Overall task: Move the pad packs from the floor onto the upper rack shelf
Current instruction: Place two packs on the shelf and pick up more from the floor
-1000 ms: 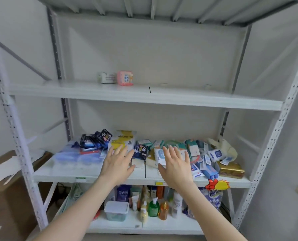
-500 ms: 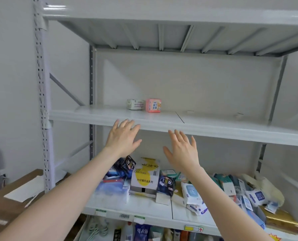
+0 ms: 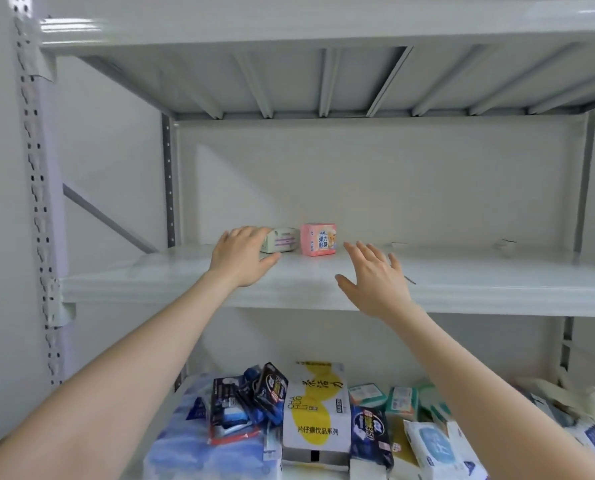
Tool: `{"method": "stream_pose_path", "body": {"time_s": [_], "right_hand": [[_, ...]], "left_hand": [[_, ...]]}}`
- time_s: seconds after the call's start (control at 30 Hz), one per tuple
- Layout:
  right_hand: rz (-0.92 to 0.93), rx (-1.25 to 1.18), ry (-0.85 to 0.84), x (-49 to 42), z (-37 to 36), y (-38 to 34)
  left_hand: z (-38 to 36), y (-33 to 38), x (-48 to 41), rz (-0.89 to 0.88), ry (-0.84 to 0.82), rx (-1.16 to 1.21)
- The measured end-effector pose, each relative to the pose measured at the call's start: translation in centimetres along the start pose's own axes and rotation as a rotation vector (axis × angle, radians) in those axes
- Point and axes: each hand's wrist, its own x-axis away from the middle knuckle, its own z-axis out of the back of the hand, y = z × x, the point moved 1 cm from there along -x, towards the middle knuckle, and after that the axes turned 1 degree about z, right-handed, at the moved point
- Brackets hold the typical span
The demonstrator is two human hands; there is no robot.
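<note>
Pink pad pack [image 3: 318, 239] stands beside pale pad pack [image 3: 282, 240].

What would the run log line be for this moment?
left hand: at end of white pack, grip unclear | right hand: open, empty, over shelf | pink pack: beside white pack, on shelf

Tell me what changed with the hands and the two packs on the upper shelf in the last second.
Both hands rose from lower down to the upper shelf. The left hand now reaches the left end of the pale pad pack; a grip is unclear. The right hand hovers open, right of the pink pad pack. Both packs stayed side by side at the back.
</note>
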Motion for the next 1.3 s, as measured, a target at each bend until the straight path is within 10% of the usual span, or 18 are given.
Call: {"method": "stream_pose_path", "body": {"time_s": [0.77,0.97,1.3], "right_hand": [[-0.182,-0.128,-0.299,-28.5,-13.9,6.4],[-0.268,-0.480,-0.379,-31.5,-17.5,7.6],[-0.194,-0.322,-0.259,-31.2,-17.2,7.5]], "left_hand": [[-16.1,-12.3,-23.3,0.197,-0.298,0.316],[-21.1,-14.1,-26.1,0.438,-0.461,0.637],[-22.8,-15.1,-26.4,0.633,-0.627,0.905]]}}
